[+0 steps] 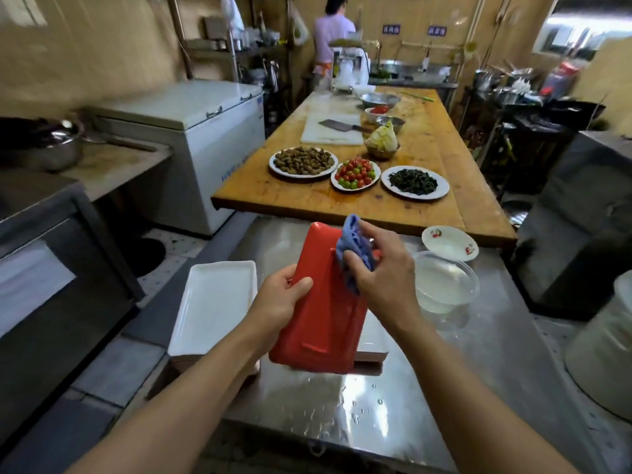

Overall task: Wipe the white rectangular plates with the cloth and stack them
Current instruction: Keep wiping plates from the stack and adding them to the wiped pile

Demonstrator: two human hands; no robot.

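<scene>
My left hand (280, 295) grips the left edge of a rectangular plate (318, 323) held upright, its red underside facing me. A crumpled blue cloth (354, 248) is pressed against the plate's upper right part by my right hand (379, 278). On the steel table (444, 371) to the left lies a stack of white rectangular plates (215, 306), face up. Behind the held plate sits another low stack of plates (372, 350), mostly hidden.
A clear plastic bowl of water (444, 285) and a small white bowl with cherry print (449, 242) stand right of my hands. Beyond is a wooden table (427, 186) with three plates of food, a cleaver and a cutting board. A person (333, 39) stands at the back. Water drops lie on the steel.
</scene>
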